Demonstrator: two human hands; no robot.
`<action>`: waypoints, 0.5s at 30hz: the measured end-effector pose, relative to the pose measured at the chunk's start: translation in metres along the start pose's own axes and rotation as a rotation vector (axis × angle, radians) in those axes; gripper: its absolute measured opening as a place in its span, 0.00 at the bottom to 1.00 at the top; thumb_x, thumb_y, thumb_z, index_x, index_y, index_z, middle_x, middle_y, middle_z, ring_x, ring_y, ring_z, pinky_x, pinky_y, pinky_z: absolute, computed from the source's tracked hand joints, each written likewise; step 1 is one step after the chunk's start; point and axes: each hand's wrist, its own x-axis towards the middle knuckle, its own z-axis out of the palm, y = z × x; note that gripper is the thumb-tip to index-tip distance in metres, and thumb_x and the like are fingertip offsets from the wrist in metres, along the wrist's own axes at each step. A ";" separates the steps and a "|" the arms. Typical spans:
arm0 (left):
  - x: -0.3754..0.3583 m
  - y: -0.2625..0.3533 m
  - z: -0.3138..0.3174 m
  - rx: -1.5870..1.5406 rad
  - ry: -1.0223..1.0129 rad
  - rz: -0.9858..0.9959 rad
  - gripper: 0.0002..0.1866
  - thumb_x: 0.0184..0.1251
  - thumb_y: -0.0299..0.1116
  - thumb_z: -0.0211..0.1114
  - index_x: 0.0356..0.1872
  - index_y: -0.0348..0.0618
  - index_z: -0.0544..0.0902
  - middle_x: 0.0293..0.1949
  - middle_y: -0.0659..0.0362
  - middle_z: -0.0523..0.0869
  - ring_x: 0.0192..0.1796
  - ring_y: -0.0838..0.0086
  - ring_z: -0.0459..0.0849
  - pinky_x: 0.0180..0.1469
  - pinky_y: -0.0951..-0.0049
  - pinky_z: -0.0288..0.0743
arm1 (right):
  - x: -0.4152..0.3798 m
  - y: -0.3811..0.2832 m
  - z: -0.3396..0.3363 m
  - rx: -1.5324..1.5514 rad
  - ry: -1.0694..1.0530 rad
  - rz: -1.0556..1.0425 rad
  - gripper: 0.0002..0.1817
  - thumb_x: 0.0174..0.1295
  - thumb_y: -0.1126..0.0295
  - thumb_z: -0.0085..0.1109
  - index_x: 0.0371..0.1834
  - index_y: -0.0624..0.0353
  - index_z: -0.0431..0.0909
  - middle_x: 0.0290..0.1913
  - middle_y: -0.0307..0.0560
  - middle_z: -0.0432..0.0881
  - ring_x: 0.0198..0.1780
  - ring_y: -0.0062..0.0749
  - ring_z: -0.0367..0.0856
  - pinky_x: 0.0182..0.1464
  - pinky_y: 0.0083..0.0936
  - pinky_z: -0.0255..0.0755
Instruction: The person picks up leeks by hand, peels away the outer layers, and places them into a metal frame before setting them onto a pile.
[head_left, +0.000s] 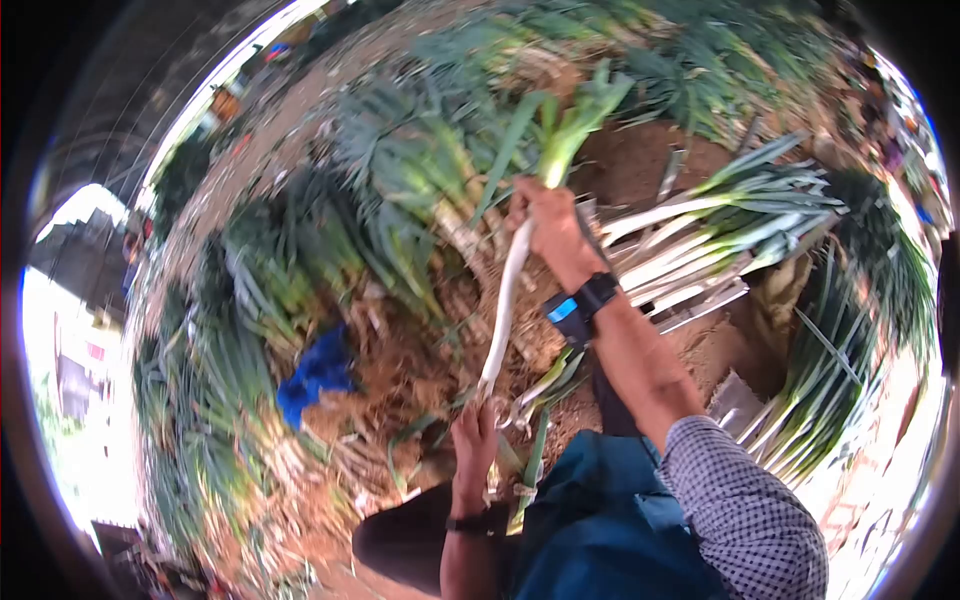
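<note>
A long leek [508, 290] with a white shank and green leaves is stretched between my two hands. My right hand [550, 220] is closed around its upper part, just below where the leaves fan out. Lower down, my left hand [474, 437] grips the root end, its fingers pressed together. A dark watch with a blue face [565, 308] is on my right wrist. To the right of that hand lies a bunch of leeks [715, 225] with clean white shanks. Trimmed leek scraps [540, 395] lie near my left hand.
Large heaps of leeks with soil-covered roots [290, 290] spread along the left and the far side. A blue cloth or bag [316, 376] lies among the roots. More leeks [830, 370] are piled at the right. Brown earth [650, 155] shows beyond my right hand.
</note>
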 end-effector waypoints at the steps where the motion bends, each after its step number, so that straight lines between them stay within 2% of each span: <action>1: -0.007 0.020 -0.012 0.159 -0.057 0.039 0.11 0.73 0.35 0.61 0.43 0.36 0.83 0.28 0.42 0.84 0.32 0.49 0.85 0.34 0.55 0.76 | 0.007 -0.006 -0.005 -0.067 0.091 0.067 0.15 0.66 0.69 0.63 0.22 0.58 0.71 0.19 0.40 0.67 0.20 0.29 0.68 0.25 0.33 0.69; 3: -0.019 0.019 -0.036 0.313 -0.111 -0.035 0.13 0.72 0.38 0.61 0.42 0.37 0.82 0.31 0.39 0.85 0.38 0.38 0.83 0.36 0.49 0.76 | 0.018 -0.027 -0.020 -0.015 0.098 0.005 0.15 0.66 0.68 0.63 0.23 0.58 0.72 0.20 0.40 0.68 0.20 0.28 0.67 0.24 0.32 0.67; 5: -0.044 -0.033 -0.064 0.482 -0.191 -0.153 0.19 0.70 0.39 0.63 0.52 0.34 0.80 0.41 0.37 0.86 0.45 0.38 0.83 0.45 0.50 0.78 | 0.041 -0.043 -0.035 0.105 0.054 -0.011 0.13 0.68 0.67 0.62 0.27 0.57 0.72 0.22 0.37 0.69 0.20 0.24 0.64 0.24 0.27 0.64; 7: -0.046 -0.025 -0.091 0.678 -0.106 -0.007 0.25 0.68 0.40 0.64 0.59 0.32 0.76 0.51 0.37 0.83 0.53 0.40 0.82 0.55 0.53 0.76 | 0.039 -0.051 -0.042 0.170 0.008 0.025 0.10 0.69 0.69 0.60 0.30 0.57 0.72 0.23 0.36 0.68 0.21 0.22 0.63 0.25 0.25 0.63; 9: -0.030 0.003 -0.107 0.868 -0.025 0.047 0.35 0.66 0.38 0.67 0.69 0.29 0.68 0.65 0.39 0.75 0.65 0.47 0.76 0.68 0.59 0.69 | 0.026 -0.047 -0.035 0.128 -0.058 0.016 0.08 0.69 0.70 0.59 0.33 0.58 0.71 0.24 0.35 0.67 0.22 0.22 0.63 0.25 0.24 0.63; 11: -0.001 0.044 -0.117 0.447 0.049 0.034 0.30 0.66 0.36 0.67 0.66 0.31 0.73 0.63 0.40 0.79 0.64 0.50 0.79 0.67 0.61 0.71 | 0.016 -0.038 -0.023 0.160 -0.151 0.085 0.08 0.69 0.70 0.59 0.34 0.59 0.72 0.24 0.35 0.68 0.23 0.22 0.64 0.25 0.25 0.64; 14: 0.012 0.075 -0.114 0.092 -0.106 -0.089 0.25 0.68 0.36 0.67 0.63 0.33 0.78 0.60 0.41 0.82 0.63 0.52 0.81 0.66 0.62 0.73 | -0.011 -0.042 0.002 0.092 -0.208 0.162 0.09 0.67 0.70 0.62 0.30 0.59 0.75 0.22 0.37 0.71 0.19 0.24 0.68 0.21 0.27 0.67; 15: 0.014 0.084 -0.114 0.105 -0.129 -0.036 0.24 0.68 0.36 0.68 0.61 0.34 0.79 0.60 0.42 0.82 0.63 0.53 0.82 0.65 0.63 0.73 | -0.018 -0.043 0.011 0.023 -0.242 0.168 0.10 0.66 0.71 0.64 0.28 0.60 0.75 0.20 0.38 0.71 0.17 0.25 0.68 0.20 0.27 0.67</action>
